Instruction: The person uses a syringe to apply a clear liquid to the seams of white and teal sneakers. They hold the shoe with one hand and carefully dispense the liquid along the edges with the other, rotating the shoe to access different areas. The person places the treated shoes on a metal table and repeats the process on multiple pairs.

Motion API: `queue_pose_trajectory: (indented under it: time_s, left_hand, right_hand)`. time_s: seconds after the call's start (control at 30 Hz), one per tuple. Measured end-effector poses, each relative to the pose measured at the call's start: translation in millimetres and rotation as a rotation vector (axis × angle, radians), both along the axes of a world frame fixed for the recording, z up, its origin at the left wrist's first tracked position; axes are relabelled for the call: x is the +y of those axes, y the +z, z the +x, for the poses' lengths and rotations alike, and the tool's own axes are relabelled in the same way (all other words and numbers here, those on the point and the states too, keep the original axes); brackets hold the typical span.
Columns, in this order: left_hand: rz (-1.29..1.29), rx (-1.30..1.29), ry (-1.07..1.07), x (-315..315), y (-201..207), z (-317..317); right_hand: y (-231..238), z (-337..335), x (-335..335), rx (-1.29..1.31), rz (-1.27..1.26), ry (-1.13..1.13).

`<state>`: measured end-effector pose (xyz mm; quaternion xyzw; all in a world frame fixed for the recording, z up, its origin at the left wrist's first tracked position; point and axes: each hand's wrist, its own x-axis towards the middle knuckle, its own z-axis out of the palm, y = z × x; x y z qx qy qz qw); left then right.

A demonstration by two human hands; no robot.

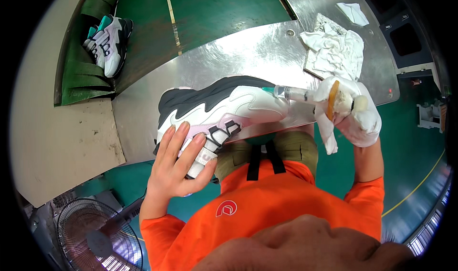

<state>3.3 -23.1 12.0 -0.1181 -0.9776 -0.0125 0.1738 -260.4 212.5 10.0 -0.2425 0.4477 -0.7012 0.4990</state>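
A white, black and pale lilac sneaker [214, 106] lies on its side on the metal table, its black sole turned away from me. My bare left hand [183, 159] rests on its upper by the laces and tongue, fingers stretched out. In my right hand [358, 113], which wears a white glove, is a syringe [300, 94] with a clear barrel. The green tip of the syringe meets the seam between sole and upper near the toe. A white cloth and an orange-brown strip [332, 100] are also at the right hand; how they are held is unclear.
A crumpled white cloth [336, 51] lies on a board at the right of the metal table [267, 46], a folded cloth [353, 14] beyond it. More sneakers [110, 44] stand at the green conveyor belt's [205, 13] left side. A fan [99, 242] is at lower left.
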Motion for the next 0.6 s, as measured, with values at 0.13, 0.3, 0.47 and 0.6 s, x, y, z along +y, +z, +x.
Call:
queue_pose_trajectory:
  time_s: [0.13,0.3,0.47,0.6]
  left_hand:
    - [-0.026,-0.012,0.043,11,2,2]
    - [-0.036,0.0,0.097,23,-1,3]
    - [-0.035,-0.015,0.126,30,1,1]
    - [-0.031,-0.006,0.12,29,-1,1]
  right_hand:
    - [-15,-6,7,-0.054,-0.051,-0.015]
    - [-31,-7,13,-0.276,-0.066,-0.061]
    - [-55,-1,20,-0.342,-0.148,-0.074]
    - [-61,8,23,-0.374,-0.182,-0.124]
